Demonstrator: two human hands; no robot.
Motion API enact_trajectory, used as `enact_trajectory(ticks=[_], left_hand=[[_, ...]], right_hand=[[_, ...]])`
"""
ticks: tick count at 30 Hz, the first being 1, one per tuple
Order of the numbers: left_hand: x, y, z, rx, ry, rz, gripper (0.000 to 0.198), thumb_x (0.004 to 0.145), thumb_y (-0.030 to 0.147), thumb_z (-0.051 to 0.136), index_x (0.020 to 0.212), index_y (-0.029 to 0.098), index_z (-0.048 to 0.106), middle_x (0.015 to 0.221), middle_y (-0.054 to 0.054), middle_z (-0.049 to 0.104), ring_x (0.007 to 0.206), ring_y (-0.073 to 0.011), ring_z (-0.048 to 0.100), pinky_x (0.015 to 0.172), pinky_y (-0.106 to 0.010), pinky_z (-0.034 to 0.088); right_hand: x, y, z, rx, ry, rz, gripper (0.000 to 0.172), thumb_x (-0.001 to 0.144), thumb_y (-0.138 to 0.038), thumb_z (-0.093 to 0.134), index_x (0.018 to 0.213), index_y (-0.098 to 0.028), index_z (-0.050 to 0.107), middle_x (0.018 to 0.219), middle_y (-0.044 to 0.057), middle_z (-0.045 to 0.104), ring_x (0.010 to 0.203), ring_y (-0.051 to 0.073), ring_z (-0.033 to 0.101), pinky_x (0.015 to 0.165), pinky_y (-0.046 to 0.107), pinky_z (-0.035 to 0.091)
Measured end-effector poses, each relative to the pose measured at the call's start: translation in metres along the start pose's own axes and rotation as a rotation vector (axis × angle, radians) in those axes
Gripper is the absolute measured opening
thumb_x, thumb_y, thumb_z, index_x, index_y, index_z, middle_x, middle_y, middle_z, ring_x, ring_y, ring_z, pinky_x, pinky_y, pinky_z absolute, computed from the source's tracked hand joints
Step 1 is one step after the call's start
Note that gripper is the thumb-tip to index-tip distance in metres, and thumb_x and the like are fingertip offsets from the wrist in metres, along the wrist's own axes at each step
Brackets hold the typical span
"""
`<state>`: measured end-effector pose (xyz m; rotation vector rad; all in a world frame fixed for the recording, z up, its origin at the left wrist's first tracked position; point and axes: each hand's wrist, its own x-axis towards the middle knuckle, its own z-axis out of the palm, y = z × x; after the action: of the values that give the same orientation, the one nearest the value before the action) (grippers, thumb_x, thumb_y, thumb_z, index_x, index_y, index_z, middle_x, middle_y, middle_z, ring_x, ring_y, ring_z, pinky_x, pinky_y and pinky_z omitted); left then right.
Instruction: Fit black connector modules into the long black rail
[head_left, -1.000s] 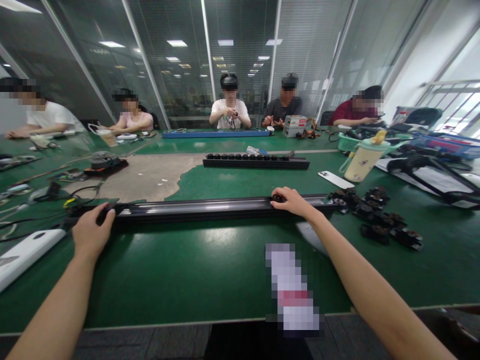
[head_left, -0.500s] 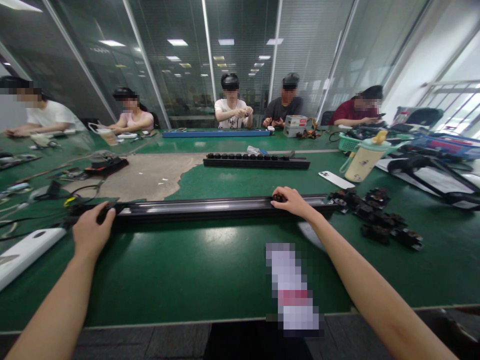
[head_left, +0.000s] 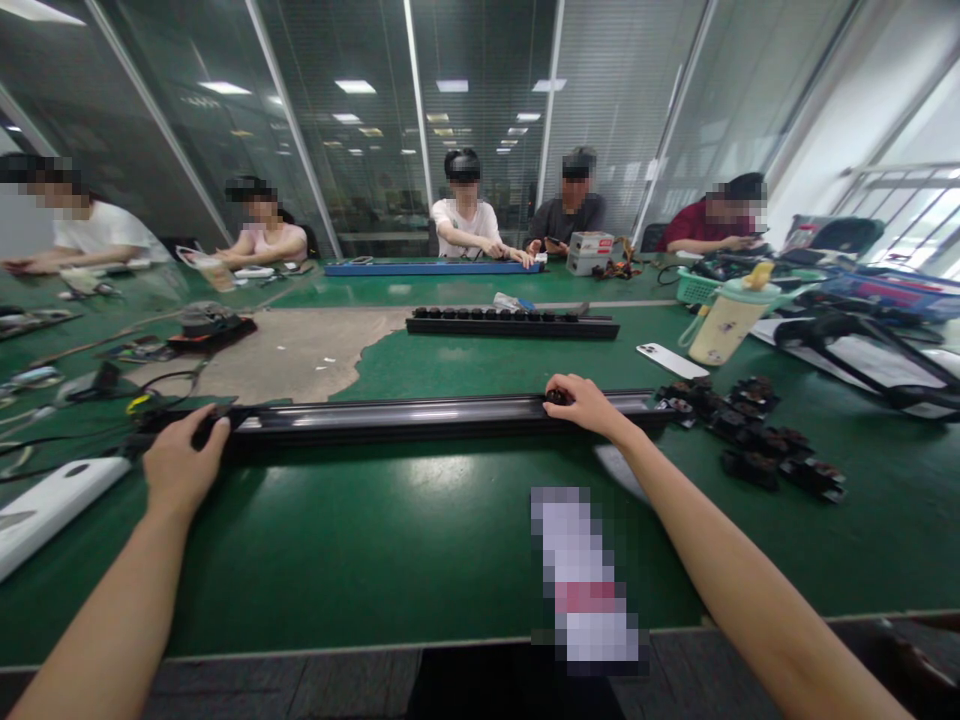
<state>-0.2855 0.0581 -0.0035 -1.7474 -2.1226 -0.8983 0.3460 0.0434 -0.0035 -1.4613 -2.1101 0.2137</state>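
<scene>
Left hand (head_left: 184, 460) clasps the glossy rail (head_left: 390, 414); right hand (head_left: 581, 402) pinches a seemingly round part (head_left: 556, 397). Upper right, the box lettering (head_left: 603, 243) blurs.

2 hands (head_left: 589, 405), 2 black rails (head_left: 405, 420), 1 blue rail (head_left: 435, 268), 1 table (head_left: 337, 570). 5 co-workers (head_left: 463, 222). 1 yellow bottle (head_left: 729, 322), 1 drink cup (head_left: 217, 274), 1 green basket (head_left: 694, 287), 1 grey box (head_left: 589, 255). Black blocks (head_left: 751, 466): several, too clumped to count.
</scene>
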Motion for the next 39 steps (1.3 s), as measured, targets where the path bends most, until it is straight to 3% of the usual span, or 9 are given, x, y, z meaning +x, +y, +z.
enact_trajectory(ticks=[5, 11, 19, 39], left_hand=[[0.001, -0.002, 0.001, -0.008, -0.004, -0.006, 0.066, 0.092, 0.059, 0.040, 0.137, 0.015, 0.058, 0.132, -0.015, 0.061, 0.125, -0.0306, 0.053, 0.109, -0.044, 0.039], [0.001, -0.004, 0.001, 0.005, 0.000, 0.006, 0.066, 0.092, 0.059, 0.039, 0.137, 0.014, 0.058, 0.132, -0.016, 0.061, 0.124, -0.0306, 0.054, 0.109, -0.044, 0.039], [0.003, -0.009, 0.005, 0.020, 0.006, 0.020, 0.068, 0.092, 0.060, 0.038, 0.137, 0.013, 0.057, 0.132, -0.016, 0.061, 0.124, -0.0302, 0.054, 0.108, -0.043, 0.040], [0.002, -0.004, 0.001, 0.021, 0.005, 0.015, 0.069, 0.092, 0.062, 0.037, 0.137, 0.014, 0.057, 0.130, -0.016, 0.062, 0.122, -0.0303, 0.055, 0.108, -0.042, 0.040]], right_hand=[[0.000, 0.001, -0.005, 0.026, -0.019, -0.021, 0.018, 0.082, -0.040, 0.062, 0.088, -0.023, 0.060, 0.083, 0.002, 0.064, 0.081, 0.021, 0.055, 0.074, 0.032, 0.039], [-0.002, 0.006, -0.015, 0.073, -0.126, -0.071, 0.031, 0.087, -0.052, 0.061, 0.099, -0.024, 0.064, 0.088, 0.003, 0.067, 0.082, 0.021, 0.056, 0.075, 0.033, 0.041], [-0.004, 0.009, -0.007, 0.091, -0.054, -0.059, 0.030, 0.086, -0.051, 0.063, 0.097, -0.023, 0.063, 0.085, 0.003, 0.065, 0.081, 0.020, 0.055, 0.077, 0.034, 0.040], [0.001, 0.002, -0.004, 0.057, -0.025, -0.021, 0.016, 0.081, -0.038, 0.062, 0.086, -0.024, 0.057, 0.080, 0.002, 0.061, 0.081, 0.021, 0.053, 0.074, 0.032, 0.038]])
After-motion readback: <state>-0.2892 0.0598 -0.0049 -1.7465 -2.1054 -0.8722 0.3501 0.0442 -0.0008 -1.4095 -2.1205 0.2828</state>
